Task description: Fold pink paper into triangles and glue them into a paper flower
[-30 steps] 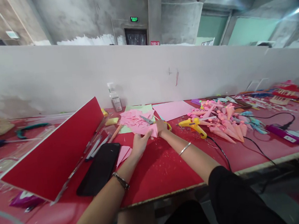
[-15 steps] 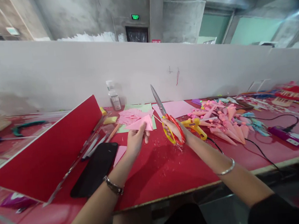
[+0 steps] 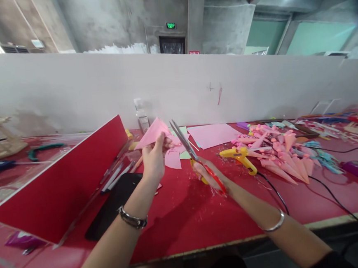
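Pinched between the thumb and fingers of my left hand (image 3: 155, 158) is a folded piece of pink paper (image 3: 153, 132), raised above the table with its point up. My right hand (image 3: 207, 175) grips scissors (image 3: 184, 139) with red and yellow handles. Their blades point up and away, slightly parted, just right of the paper and not touching it. Below and behind my left hand lies a pink paper piece with a curved edge (image 3: 172, 158). A flat pink sheet (image 3: 213, 135) rests farther back, right of the scissors.
On the right are a yellow glue gun (image 3: 241, 158) with a black cord and a heap of pink paper cones (image 3: 284, 154). A red board (image 3: 62, 184) stands at left, beside a black phone (image 3: 116, 205). A bottle (image 3: 142, 116) stands by the white partition (image 3: 101, 86).
My left hand has lifted and turned the pink paper up and to the left. The scissors have tilted more to the left. A curved pink piece now shows on the table. The view has shifted slightly.
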The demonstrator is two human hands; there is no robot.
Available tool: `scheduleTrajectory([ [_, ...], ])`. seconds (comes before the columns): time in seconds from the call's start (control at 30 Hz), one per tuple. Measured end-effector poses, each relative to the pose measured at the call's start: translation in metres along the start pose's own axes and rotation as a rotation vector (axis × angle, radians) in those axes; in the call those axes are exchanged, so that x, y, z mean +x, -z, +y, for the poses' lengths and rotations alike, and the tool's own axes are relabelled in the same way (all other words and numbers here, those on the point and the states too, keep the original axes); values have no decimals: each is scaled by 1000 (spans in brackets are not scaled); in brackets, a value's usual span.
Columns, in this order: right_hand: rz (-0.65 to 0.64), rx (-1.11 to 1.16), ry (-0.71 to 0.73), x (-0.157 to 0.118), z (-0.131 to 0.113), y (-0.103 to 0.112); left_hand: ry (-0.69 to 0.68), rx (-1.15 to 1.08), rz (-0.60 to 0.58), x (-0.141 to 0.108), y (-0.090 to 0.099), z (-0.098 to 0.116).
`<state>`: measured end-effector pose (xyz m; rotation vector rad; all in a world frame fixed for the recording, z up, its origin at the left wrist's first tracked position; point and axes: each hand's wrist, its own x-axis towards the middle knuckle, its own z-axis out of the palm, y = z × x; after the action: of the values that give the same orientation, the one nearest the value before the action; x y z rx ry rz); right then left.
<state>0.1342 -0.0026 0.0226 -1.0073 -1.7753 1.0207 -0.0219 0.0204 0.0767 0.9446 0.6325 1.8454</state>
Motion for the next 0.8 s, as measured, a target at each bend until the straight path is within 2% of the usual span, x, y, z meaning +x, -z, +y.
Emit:
scheduleTrajectory([
  [0.17,-23,-170,50,-4,3,-3,-55,47,33,6,-1,3],
  [0.3,6,-235,64,-6,7,-5,-105,121,-7,5,-4,-1],
  [0.63,43,-124,81,-8,-3,0,-150,260,-126,2,-11,-15],
  [0.8,70,-116,90,-9,3,1,-127,298,-123,3,-15,-16],
])
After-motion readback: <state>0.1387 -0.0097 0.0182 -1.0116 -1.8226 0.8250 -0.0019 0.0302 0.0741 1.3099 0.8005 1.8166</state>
